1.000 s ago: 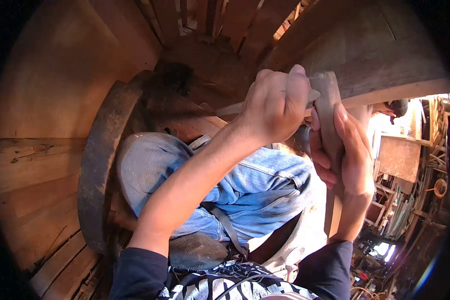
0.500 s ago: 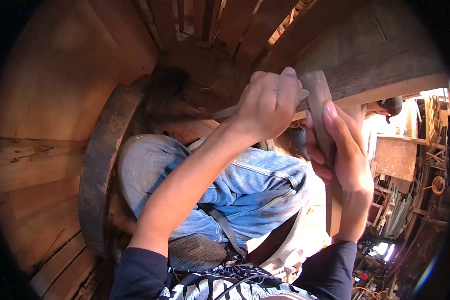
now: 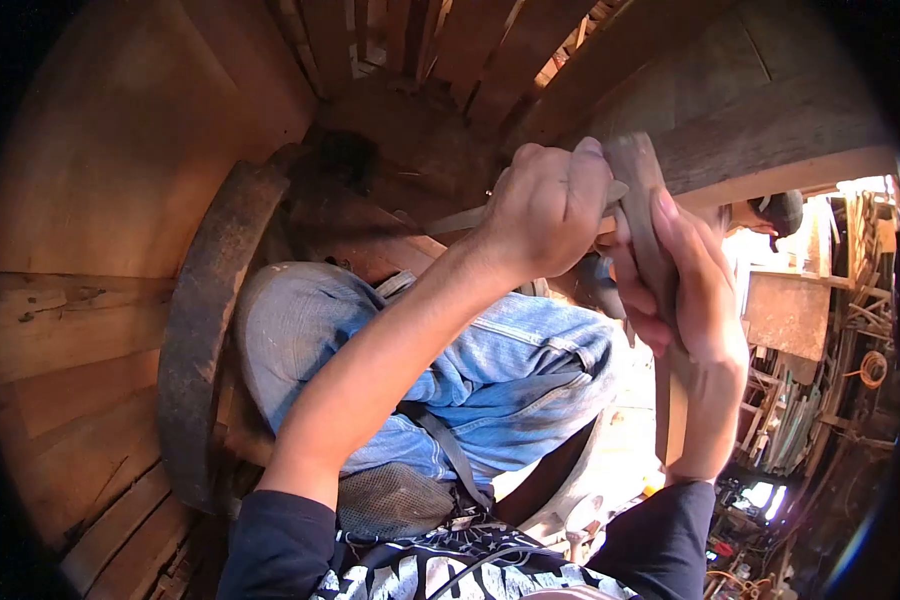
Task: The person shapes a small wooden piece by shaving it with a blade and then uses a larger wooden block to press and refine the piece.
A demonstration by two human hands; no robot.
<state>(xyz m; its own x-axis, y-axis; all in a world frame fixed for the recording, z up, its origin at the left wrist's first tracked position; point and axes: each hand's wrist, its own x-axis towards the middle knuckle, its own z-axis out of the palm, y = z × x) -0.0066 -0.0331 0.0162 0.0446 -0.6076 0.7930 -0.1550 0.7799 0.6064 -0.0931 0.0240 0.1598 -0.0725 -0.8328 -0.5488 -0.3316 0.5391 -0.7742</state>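
My left hand (image 3: 553,205) is closed in a fist around a chisel (image 3: 458,221). Its thin flat blade points left into the shadowed timber, and its pale butt end shows past my fingers on the right. In my right hand (image 3: 698,275) is a worn wooden block (image 3: 646,215), gripped along its side with the thumb laid on top. The block stands nearly upright in view, its face right at the butt of the chisel. Both hands are above my bent leg in blue jeans (image 3: 510,370).
A curved dark timber (image 3: 210,330) stands left of my knee. Plank walls (image 3: 80,330) surround me, and a thick beam (image 3: 790,170) runs behind my right hand. Farther off at right are another person's capped head (image 3: 782,212), stacked wood and a coiled orange cord (image 3: 873,370).
My left hand and the chisel have shifted slightly to the right. The wooden block in my right hand has moved a little and now overlaps the chisel's butt end.
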